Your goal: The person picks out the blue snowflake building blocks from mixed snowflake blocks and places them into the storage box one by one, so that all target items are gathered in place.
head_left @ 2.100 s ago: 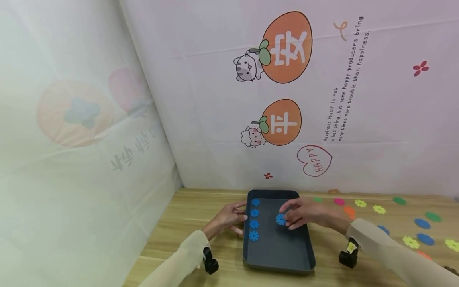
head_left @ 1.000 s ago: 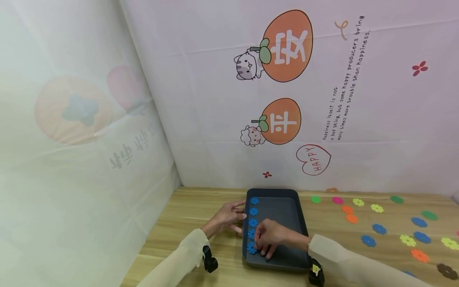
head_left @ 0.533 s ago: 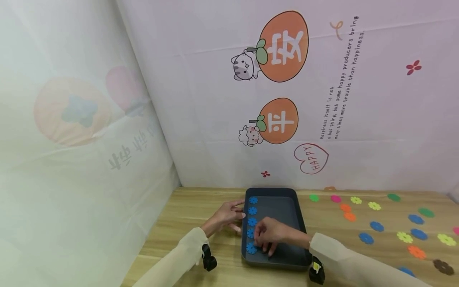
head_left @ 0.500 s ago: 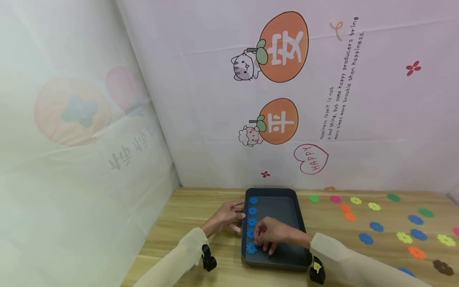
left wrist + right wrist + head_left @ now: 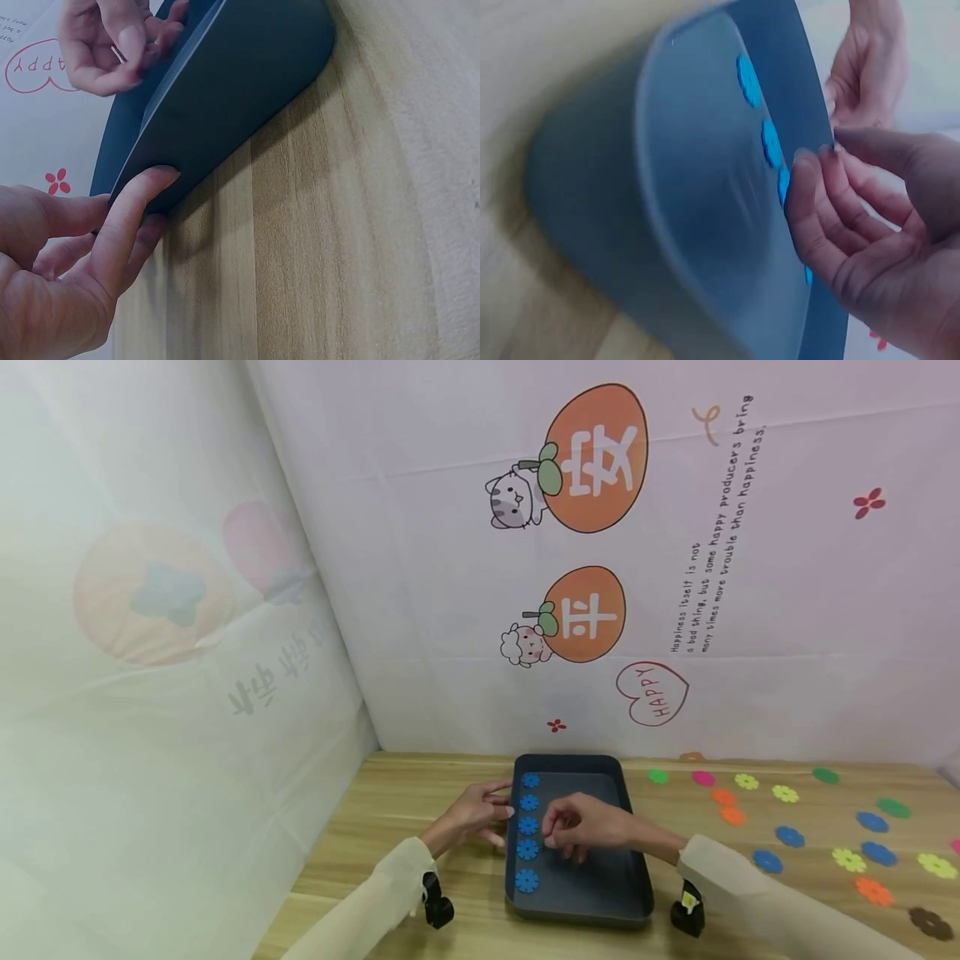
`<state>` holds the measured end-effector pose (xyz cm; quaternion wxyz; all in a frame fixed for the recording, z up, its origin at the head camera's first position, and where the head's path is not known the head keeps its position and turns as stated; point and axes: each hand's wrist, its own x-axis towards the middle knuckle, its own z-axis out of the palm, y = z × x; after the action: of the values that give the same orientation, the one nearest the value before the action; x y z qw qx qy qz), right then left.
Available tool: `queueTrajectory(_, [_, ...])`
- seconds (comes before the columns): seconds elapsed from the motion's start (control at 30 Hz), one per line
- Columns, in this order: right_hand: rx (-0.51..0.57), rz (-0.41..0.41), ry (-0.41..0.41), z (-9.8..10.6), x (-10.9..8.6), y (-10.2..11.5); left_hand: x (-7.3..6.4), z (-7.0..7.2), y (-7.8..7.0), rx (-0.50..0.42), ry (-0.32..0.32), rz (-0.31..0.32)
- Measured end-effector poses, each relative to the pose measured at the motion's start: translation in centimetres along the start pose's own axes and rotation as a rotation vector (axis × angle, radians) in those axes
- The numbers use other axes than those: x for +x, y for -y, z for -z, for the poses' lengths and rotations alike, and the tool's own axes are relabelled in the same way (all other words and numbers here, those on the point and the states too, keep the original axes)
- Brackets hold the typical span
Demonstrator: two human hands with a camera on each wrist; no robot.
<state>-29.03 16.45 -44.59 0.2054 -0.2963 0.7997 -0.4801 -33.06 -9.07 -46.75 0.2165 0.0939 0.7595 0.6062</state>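
A dark grey tray (image 5: 592,906) lies lengthwise on the wooden table. Along its left inner side runs a row of several blue flower-shaped discs (image 5: 527,881), the nearest set slightly apart from the others. My left hand (image 5: 471,814) holds the tray's left wall, with fingertips at the rim and one finger against the outer side in the left wrist view. Over the tray floor hovers my right hand (image 5: 588,822), right of the row, its fingers loosely bent. No disc shows between thumb and fingers in the right wrist view (image 5: 870,217).
Loose flower-shaped discs are scattered on the table right of the tray, among them blue discs (image 5: 790,837), yellow discs (image 5: 849,860), orange discs (image 5: 732,816), green discs (image 5: 893,808) and a brown disc (image 5: 931,923). A printed white cloth (image 5: 435,610) stands behind the table.
My right hand carried a blue disc to the near end of the row and let it go there. It has since drawn back up and right. The left hand stays at the tray.
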Motion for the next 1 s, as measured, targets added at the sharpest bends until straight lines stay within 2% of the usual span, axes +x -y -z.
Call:
queueTrajectory(0.3, [-0.052, 0.116, -0.056, 2.7, -1.8, -1.2, 0.1, 0.0, 0.1, -0.001, 0.007, -0.014])
queueTrajectory(0.5, [-0.031, 0.144, -0.104, 5.1, -3.0, -2.0, 0.0, 0.0, 0.2, -0.004, 0.009, -0.015])
queueTrajectory(0.6, [-0.022, 0.135, -0.126, 6.3, -3.7, -2.5, 0.0, 0.1, 0.2, -0.007, 0.011, -0.016])
queueTrajectory(0.83, [-0.052, 0.102, -0.231, 8.7, -5.7, -3.4, 0.0, 0.1, 0.2, -0.008, 0.017, -0.022])
queueTrajectory(1.0, [-0.072, 0.052, -0.282, 10.6, -7.4, -3.8, -0.1, 0.1, 0.2, -0.012, 0.021, -0.027])
